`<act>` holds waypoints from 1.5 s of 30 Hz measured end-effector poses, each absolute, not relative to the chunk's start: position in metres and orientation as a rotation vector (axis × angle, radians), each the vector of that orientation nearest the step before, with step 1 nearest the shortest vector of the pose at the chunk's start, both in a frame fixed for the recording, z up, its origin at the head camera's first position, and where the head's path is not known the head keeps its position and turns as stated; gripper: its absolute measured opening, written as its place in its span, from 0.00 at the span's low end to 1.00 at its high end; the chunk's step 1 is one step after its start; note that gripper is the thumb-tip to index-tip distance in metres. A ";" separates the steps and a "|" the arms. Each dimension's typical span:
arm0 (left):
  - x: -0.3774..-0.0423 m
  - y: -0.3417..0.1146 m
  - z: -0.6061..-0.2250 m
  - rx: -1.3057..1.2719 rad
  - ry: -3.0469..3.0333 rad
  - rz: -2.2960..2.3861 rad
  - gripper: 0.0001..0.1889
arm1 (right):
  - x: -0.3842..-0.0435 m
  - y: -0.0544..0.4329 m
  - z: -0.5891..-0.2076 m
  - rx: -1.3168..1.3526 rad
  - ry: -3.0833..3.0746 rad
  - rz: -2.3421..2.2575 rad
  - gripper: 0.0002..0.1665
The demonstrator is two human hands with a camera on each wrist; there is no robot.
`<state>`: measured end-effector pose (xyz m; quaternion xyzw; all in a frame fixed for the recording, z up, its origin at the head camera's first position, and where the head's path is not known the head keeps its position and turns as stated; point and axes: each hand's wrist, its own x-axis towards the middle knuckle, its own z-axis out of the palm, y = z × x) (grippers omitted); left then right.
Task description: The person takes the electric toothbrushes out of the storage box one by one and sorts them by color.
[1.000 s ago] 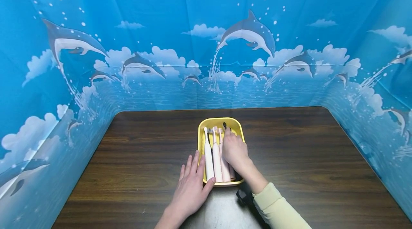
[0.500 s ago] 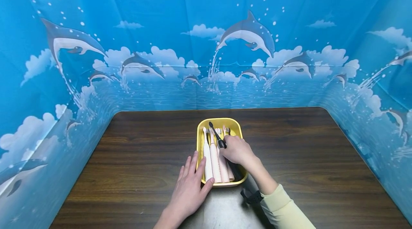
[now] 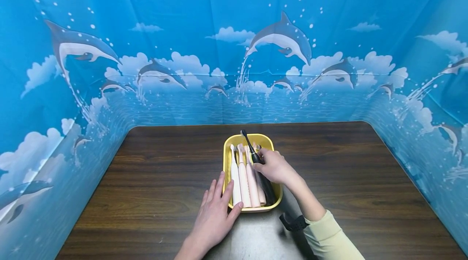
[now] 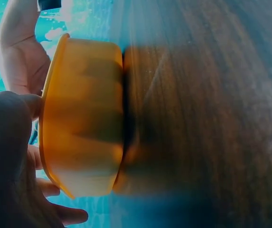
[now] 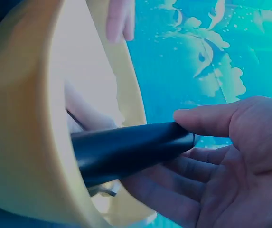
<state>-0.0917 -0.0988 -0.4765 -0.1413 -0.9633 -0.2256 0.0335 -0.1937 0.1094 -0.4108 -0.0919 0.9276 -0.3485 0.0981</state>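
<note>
Toward the front of the table stands a yellow tray (image 3: pixel 248 136) filled with electric toothbrushes laid side by side. My right hand (image 3: pixel 279 167) pinches a black electric toothbrush (image 3: pixel 267 187) between thumb and fingers near the top of its handle. That toothbrush is tilted, its head raised above the tray's far rim and its lower handle still inside. A white toothbrush (image 3: pixel 235 183) lies at the left, with pale pink toothbrushes (image 3: pixel 252 187) beside it. Flat against the tray's left rim, fingers straight, rests my left hand (image 3: pixel 213 215); the left wrist view shows the tray's outer wall (image 4: pixel 86 114).
A dark wood-grain table (image 3: pixel 164 170) surrounds the tray. Behind it and along both sides hangs a blue curtain (image 3: pixel 190 28) printed with dolphins. Below my right wrist sits a black strap (image 3: pixel 293 222).
My right hand has taken hold of the black toothbrush, raised its head end, and shifted slightly right and toward me. The left hand stays at the tray's rim.
</note>
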 end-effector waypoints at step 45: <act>-0.092 -0.095 -0.478 -0.430 -2.906 -0.656 0.40 | -0.240 0.185 -0.459 -0.024 3.224 -1.988 0.21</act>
